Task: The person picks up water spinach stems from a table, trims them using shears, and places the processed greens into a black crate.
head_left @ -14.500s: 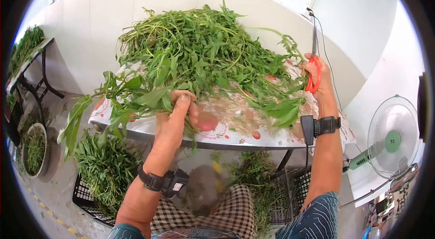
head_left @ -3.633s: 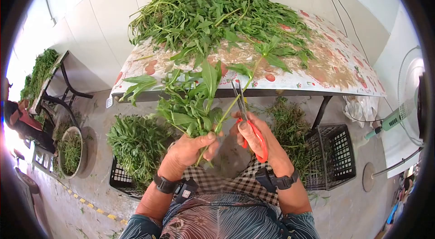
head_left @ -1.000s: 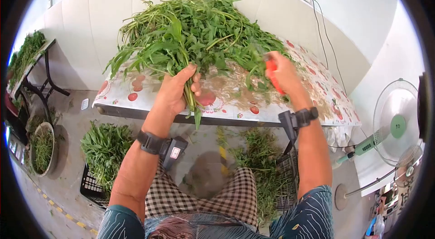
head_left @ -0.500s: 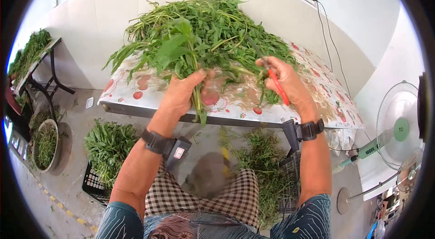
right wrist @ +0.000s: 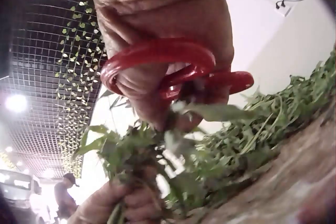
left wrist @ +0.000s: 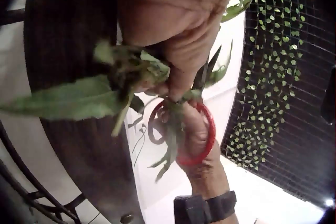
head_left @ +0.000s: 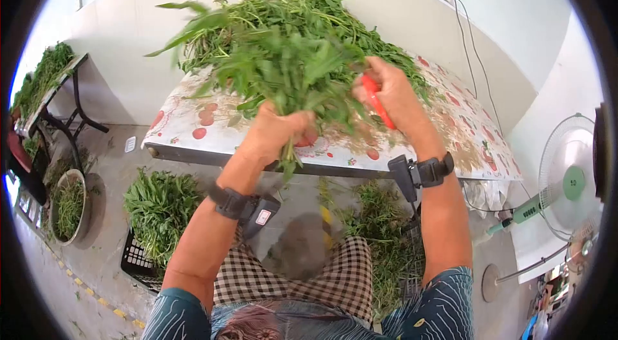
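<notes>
My left hand [head_left: 273, 134] grips a bunch of leafy green stems [head_left: 277, 69] over the front part of the table, leaves fanning upward and stem ends poking out below the fist. The bunch is blurred. In my right hand [head_left: 399, 98] are red-handled scissors [head_left: 378, 105], the fingers through the loops. That hand is right beside the bunch's leaves, and in the right wrist view a leafy piece [right wrist: 220, 112] shows at its fingertips. Leaves hide most of the scissor blades. Behind the bunch lies a large heap of the same greens [head_left: 309, 8].
The table [head_left: 467, 131] has a fruit-patterned cover with plant debris. Below it stand a black crate [head_left: 138, 264] heaped with greens and, right, a pile of stringy trimmings [head_left: 380, 256] by another crate [head_left: 413, 259]. A fan [head_left: 570, 179] stands right, a round basin [head_left: 71, 211] left.
Over the last second, my right hand has come left and up with the scissors to the bunch's side. The bunch has swung and spread. Seconds earlier, both hands were nearer my lap.
</notes>
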Demonstrator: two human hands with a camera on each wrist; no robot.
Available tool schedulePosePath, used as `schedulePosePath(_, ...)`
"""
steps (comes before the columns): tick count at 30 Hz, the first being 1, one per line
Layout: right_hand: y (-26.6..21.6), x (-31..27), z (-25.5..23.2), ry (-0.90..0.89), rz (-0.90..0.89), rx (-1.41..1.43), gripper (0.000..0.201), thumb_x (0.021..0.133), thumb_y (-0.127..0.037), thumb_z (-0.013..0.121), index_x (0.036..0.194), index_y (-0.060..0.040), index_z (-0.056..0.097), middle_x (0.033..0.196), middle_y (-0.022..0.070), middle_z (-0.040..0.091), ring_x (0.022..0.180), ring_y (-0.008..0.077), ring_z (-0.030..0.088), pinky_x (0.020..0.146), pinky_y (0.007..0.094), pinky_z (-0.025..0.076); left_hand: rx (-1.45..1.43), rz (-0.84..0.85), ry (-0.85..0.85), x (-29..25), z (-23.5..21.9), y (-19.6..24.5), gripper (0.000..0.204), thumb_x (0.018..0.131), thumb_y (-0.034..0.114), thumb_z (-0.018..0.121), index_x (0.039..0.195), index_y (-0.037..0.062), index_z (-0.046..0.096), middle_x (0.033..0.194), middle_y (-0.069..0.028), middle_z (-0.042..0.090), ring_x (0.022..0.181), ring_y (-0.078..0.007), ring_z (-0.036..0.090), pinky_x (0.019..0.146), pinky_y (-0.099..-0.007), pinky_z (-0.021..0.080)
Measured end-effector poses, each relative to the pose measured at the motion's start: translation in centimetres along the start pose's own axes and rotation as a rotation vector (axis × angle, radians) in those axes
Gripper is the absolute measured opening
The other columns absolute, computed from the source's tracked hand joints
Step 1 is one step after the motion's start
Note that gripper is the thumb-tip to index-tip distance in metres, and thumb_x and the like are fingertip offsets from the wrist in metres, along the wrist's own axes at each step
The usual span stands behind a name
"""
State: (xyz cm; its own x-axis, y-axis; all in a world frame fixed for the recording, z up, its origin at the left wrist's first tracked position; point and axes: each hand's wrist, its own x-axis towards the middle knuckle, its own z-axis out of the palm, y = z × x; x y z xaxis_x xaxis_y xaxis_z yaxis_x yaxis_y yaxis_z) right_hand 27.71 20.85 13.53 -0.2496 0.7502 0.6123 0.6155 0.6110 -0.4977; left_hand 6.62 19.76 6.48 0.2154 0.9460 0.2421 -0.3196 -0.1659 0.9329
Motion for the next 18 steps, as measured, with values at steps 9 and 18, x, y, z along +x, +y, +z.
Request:
schedulePosePath(9,7.1,-2.4,-6.6,-0.166,0.44,-0.653,0.036,0.078,-0.023,0.061,0.108,-0.0037,0.054,0.09,0.0141,0.061,0.08,0.0276,0.06,0.072,0.0359,0.047,-0.424,0.062,0.196,1.1,-1.3,-0.7,0.014,0.087,0.016,0.057,0.091,0.0026,0.055,0.075,-0.0063,0.056,0.056,-0.0136,0.051,0.045,-0.0259,0.042)
schedulePosePath(18,12.8,-5.0,-9.9,-0.229,0.572,-0.752,0.039,0.079,-0.024,0.059,0.115,-0.0075,0.053,0.108,0.0191,0.059,0.098,0.0333,0.057,0.083,0.0429,0.045,-0.348,0.068,0.108,0.7,-1.2,-0.7,0.016,0.086,0.017,0.058,0.092,0.0029,0.055,0.075,-0.0075,0.057,0.056,-0.0136,0.051,0.044,-0.0248,0.043)
